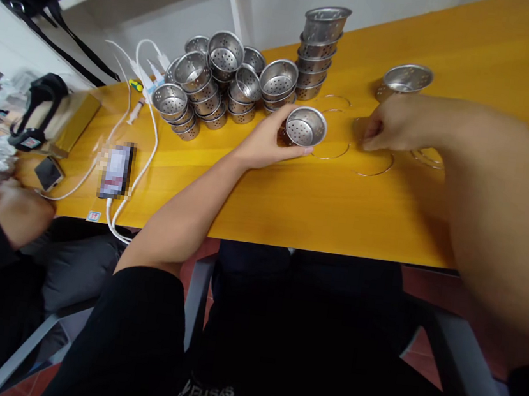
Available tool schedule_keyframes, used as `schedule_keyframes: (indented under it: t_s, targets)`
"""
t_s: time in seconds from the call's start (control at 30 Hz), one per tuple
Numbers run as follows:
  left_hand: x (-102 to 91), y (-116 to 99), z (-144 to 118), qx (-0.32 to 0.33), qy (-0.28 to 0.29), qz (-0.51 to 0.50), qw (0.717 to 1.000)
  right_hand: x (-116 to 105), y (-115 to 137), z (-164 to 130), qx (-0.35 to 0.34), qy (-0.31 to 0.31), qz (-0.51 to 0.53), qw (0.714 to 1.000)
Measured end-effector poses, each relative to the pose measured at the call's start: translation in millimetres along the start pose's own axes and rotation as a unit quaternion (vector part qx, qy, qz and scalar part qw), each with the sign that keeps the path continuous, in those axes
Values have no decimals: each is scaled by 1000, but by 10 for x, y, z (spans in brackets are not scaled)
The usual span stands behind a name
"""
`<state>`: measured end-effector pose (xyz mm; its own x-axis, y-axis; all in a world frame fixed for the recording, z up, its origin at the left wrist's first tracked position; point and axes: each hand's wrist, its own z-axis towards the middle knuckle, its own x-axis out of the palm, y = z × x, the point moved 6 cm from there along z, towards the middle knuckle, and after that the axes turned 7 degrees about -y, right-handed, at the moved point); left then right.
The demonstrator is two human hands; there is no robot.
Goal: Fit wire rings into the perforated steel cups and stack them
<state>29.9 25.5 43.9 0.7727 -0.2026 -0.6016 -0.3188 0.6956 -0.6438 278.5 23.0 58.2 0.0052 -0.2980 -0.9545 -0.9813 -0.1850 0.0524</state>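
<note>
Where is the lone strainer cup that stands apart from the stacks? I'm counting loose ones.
In the head view, the lone strainer cup stands on the yellow table, far right, just beyond the right hand.

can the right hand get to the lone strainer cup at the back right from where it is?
Probably yes. The right hand rests on the wire rings, and the lone cup stands just beyond it on the table, with only bare tabletop between them. The left hand holds another cup, off to the side.

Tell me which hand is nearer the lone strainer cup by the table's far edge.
Right. The right hand lies just below that strainer cup; the left hand grips another cup farther left.
</note>
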Motion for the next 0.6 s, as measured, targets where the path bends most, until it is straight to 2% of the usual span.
schedule_keyframes:
  t_s: [0.33,0.6]
  targets:
    - [-7,-4,2,-8,-6,-18,1000,50,103,82,-1,-10,-75,997]
    - [-19,-2,3,-7,-7,-36,999,85,24,72,-56,-47,-59,996]
